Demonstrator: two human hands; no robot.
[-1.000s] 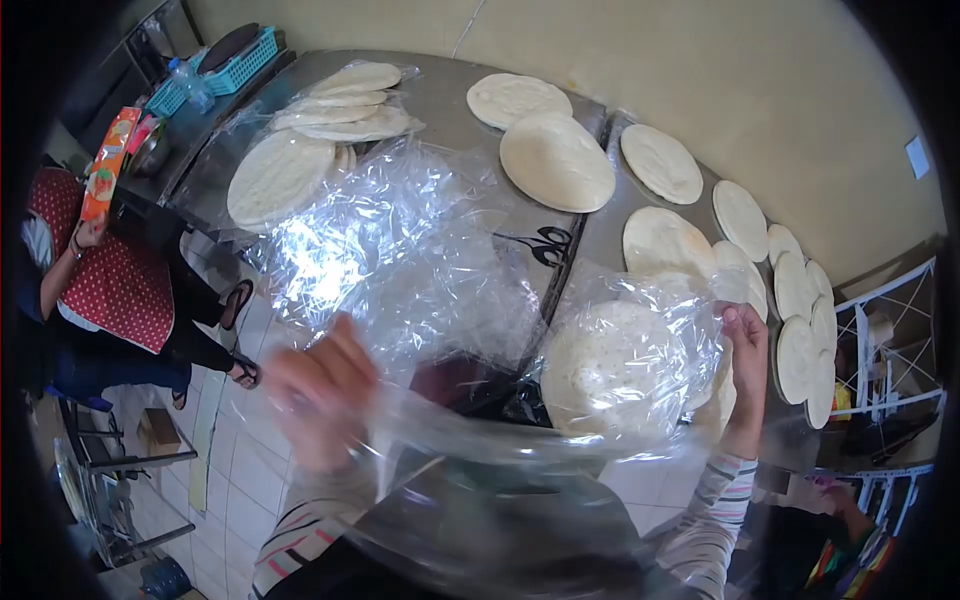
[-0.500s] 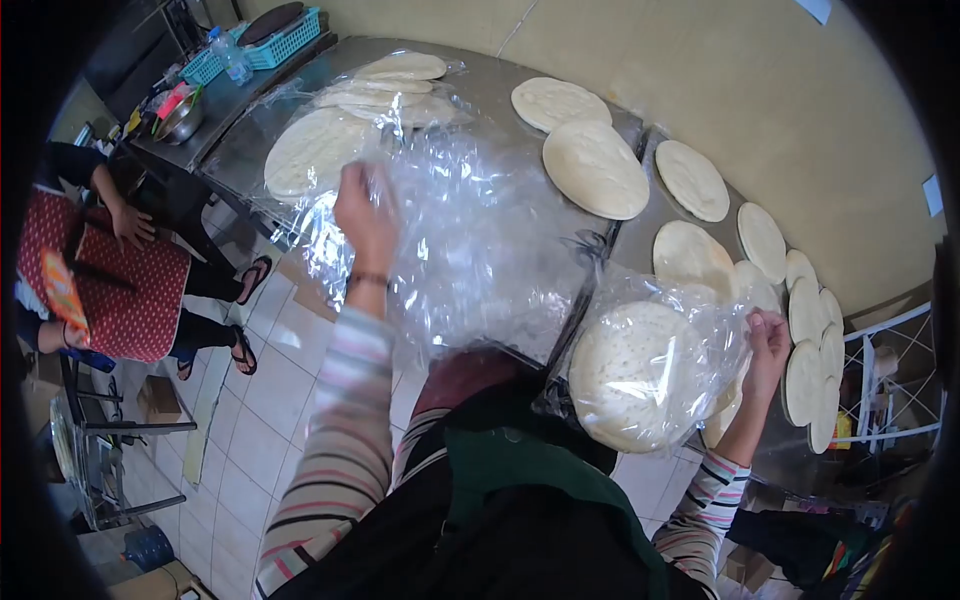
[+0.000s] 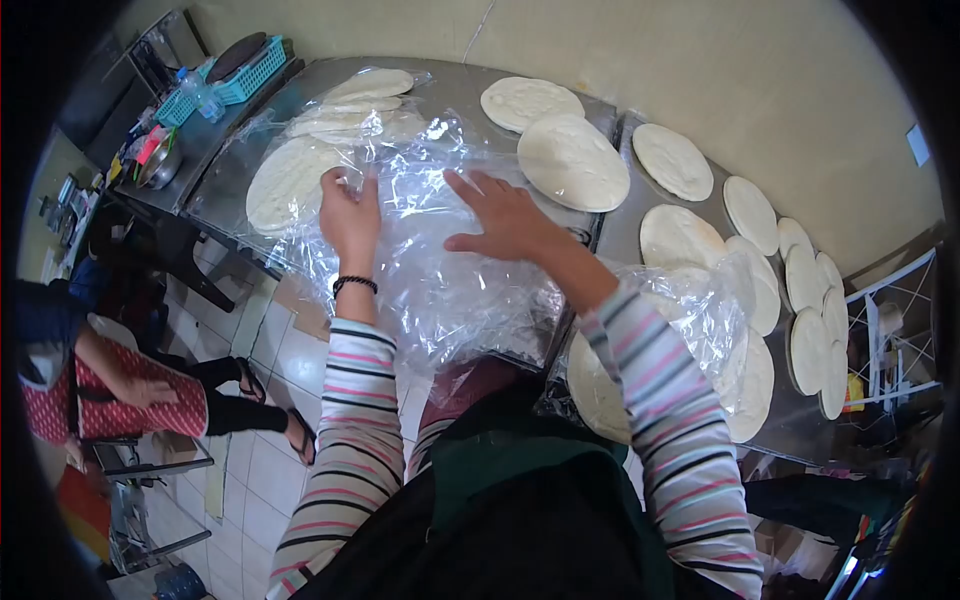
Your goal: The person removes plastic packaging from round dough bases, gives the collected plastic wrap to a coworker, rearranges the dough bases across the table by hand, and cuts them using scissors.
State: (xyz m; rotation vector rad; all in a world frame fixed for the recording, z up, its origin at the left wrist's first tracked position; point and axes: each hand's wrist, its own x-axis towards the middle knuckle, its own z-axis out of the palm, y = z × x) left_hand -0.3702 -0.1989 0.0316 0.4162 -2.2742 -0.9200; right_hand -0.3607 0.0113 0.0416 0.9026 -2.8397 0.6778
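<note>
Clear plastic bags lie in a crumpled, shiny pile on the metal table. At the pile's upper left, my left hand has its thumb and fingers curled at the film's edge. My right hand reaches over the pile, its fingers spread and holding nothing. A flat round bread, partly under clear film, lies to the right, partly behind my right forearm. Beside my left hand is another round bread, with a stack of breads behind it.
Several more flat breads are spread over the right and back of the table. At the back left are a blue basket, a bottle and a metal bowl. Another person in a red apron stands at the left.
My right hand has let go of the film over the bread at right and moved left over the pile. The other person's arm and body have shifted.
</note>
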